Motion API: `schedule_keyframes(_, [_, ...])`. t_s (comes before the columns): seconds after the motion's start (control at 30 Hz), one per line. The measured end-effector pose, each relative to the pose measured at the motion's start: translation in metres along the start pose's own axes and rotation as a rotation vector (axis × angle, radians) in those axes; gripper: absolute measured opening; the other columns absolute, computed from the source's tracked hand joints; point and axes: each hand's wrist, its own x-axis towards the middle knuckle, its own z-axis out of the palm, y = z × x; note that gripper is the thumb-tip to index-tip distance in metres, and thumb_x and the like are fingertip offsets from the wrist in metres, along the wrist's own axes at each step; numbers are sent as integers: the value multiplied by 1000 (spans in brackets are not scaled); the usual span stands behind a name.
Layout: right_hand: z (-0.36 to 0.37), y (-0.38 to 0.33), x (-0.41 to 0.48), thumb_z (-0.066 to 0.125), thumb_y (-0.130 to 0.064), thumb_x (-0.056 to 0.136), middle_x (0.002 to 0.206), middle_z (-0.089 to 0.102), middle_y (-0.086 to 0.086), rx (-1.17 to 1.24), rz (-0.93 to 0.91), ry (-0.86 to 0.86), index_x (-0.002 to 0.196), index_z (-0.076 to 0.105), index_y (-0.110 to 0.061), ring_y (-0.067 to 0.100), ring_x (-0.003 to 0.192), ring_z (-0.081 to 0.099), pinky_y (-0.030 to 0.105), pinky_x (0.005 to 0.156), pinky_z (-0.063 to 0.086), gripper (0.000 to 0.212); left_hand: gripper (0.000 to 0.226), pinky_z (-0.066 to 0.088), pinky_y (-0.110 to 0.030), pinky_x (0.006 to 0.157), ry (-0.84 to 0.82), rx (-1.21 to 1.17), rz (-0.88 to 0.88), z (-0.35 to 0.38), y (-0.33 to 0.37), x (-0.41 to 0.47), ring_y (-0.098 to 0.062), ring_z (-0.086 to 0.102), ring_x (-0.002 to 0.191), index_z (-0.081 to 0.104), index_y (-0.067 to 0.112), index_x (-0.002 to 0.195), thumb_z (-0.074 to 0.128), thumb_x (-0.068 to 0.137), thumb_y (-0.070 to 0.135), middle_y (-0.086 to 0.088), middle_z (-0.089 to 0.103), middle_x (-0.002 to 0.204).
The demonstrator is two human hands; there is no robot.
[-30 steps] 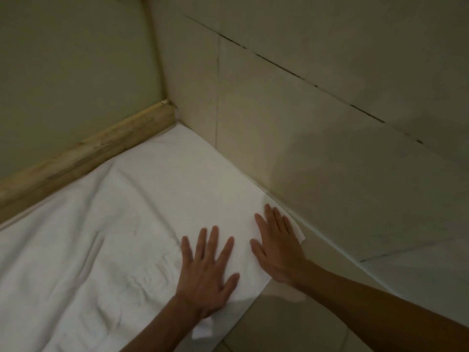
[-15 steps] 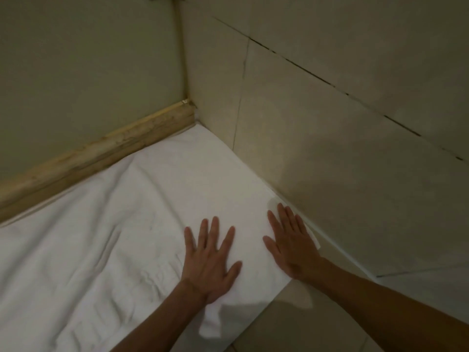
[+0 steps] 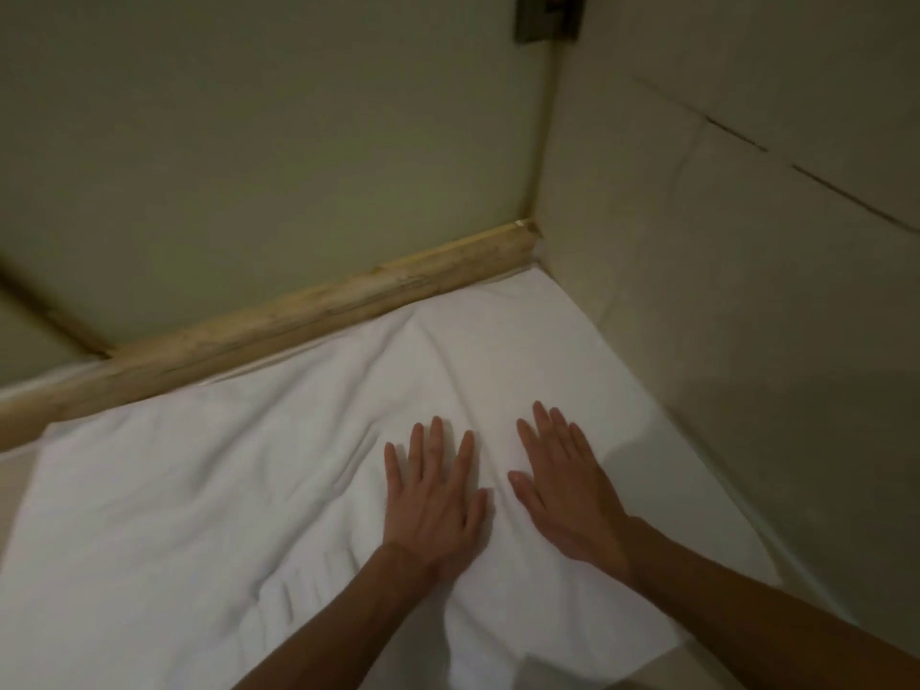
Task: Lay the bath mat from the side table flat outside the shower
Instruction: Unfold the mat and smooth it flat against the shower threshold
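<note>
The white bath mat (image 3: 199,490) is spread on the floor in a corner, with soft wrinkles across its middle and left half. Its far edge runs along a wooden threshold strip (image 3: 308,321) and its right edge lies beside the tiled wall. My left hand (image 3: 433,495) rests palm down on the mat with fingers spread. My right hand (image 3: 567,490) presses flat on the mat just to the right of it, fingers apart. Neither hand holds anything.
A pale glass or panel wall (image 3: 249,141) rises behind the wooden strip. The tiled wall (image 3: 747,291) stands close on the right. A dark fitting (image 3: 547,17) sits high in the corner. Bare floor tile (image 3: 647,674) shows at the mat's near right corner.
Both hands have slid from the mat's near right corner inward toward its middle, still flat. The view has shifted, showing more of the mat's left side.
</note>
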Motion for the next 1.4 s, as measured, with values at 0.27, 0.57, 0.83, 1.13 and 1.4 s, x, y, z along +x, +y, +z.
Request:
schedule_keyframes(0.27, [-6,-63,83,11,-51,96,160,-3,10,-55,-244,-25,152,5,-16,25,147,-5,38,118,-5,66,65,-8,-56,114,12,-54,-421,-16,-125,-7,-33,-16,144,-11,25,150,15,96,51,-12,-17,158])
schedule_keyframes(0.57, [-6,-152,169,17,-50,99,160,-4,9,-33,-472,-118,152,6,-16,25,147,-7,40,119,-4,63,67,-8,-53,114,33,-107,-496,-32,-223,2,-28,-13,145,-8,26,151,13,95,57,-4,-13,160])
schedule_keyframes(0.83, [22,-184,212,17,-53,97,160,1,8,-80,-505,-149,151,8,-19,28,147,-2,46,119,1,64,81,-13,-63,108,-44,-117,-537,-16,-269,5,-24,-22,143,-9,38,149,-10,76,74,4,-22,157])
schedule_keyframes(1.13, [25,-196,218,29,-51,91,159,9,14,-100,-522,-51,145,24,-18,33,145,7,50,117,10,64,79,-14,-66,105,-23,-86,-613,-8,-282,4,-27,-23,143,-20,41,144,-12,76,79,1,-28,155])
schedule_keyframes(1.4, [33,-205,219,20,-55,95,161,-2,7,-86,-568,-114,151,5,-29,28,147,-5,50,117,3,64,83,-11,-69,103,-3,-90,-723,-6,-289,0,-33,-23,142,-23,42,142,-5,73,84,-4,-27,155])
